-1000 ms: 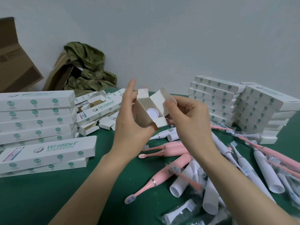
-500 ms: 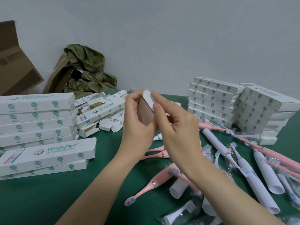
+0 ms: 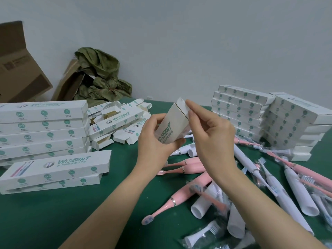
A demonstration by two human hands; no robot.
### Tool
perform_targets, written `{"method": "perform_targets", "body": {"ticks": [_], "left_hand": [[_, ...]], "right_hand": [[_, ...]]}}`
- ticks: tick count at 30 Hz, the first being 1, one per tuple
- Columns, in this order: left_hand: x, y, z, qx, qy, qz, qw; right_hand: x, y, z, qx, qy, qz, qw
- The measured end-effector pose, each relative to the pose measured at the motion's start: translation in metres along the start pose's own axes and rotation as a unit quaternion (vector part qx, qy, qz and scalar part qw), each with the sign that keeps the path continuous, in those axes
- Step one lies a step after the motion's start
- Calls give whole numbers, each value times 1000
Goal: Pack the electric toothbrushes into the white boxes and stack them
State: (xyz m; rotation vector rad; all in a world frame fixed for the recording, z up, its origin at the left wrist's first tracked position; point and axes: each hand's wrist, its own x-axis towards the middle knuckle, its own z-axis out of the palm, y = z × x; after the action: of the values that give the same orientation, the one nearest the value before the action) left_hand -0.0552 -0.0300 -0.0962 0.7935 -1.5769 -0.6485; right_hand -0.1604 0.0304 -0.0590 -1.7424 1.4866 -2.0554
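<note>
- The left hand grips a white box round its lower half, fingers curled behind it and thumb across the near face.
- The right hand pinches the box's end flap between thumb and forefinger at the top corner; its other fingers are loosely bent.
- The box is slim, matte card with green "WISDENT" print. It is held tilted, its flap end up and away from the person, between both hands and above the table.
- Just below the hands lie pink toothbrushes, smooth and tapered, each with a silver ring at the neck.
- Under and right of the right wrist, white toothbrush handles, plain glossy cylinders, lie criss-crossed with more pink ones.
- Nearest the person, beneath the right forearm, are brush heads in crinkled clear wrap.
- Left of the left hand, loose boxes lie in a heap, some with end flaps open.
- Further left, a tall stack of closed boxes stands, with a low pair of boxes in front of it.
- Right of the right hand and beyond it, two more box stacks stand side by side.
- All of it rests on a green table cover.
- Far beyond the left hand, against the grey wall, stand a brown cardboard carton and crumpled olive wrapping.
</note>
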Motion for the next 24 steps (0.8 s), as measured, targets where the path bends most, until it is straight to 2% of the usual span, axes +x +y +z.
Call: {"method": "perform_targets", "body": {"ticks": [6,10,13,16,18,20,22,24], "left_hand": [[-1,3,0,-15,-7,-11,1000],[-3,4,1,-21,-5,-11,1000],[-1,2,1,-22,-1,-17,1000],[1,5,1,-15,9,-21,1000],[2,12,-2,54,17,31,998],[6,24,-12,172,-5,124,977],[16,38,-31,322,-69,182,927],[28,43,-58,432,-171,152,872]], "right_hand": [[-1,-1,1,-20,-1,-2,1000],[-7,4,5,-88,1,-63,994],[-11,7,8,-147,-45,-110,982],[-9,5,6,-104,-97,-74,987],[-1,3,-2,-22,-55,-19,998],[9,4,-14,45,12,36,998],[18,8,-23,-5,9,67,998],[20,14,-27,-131,-55,49,989]]}}
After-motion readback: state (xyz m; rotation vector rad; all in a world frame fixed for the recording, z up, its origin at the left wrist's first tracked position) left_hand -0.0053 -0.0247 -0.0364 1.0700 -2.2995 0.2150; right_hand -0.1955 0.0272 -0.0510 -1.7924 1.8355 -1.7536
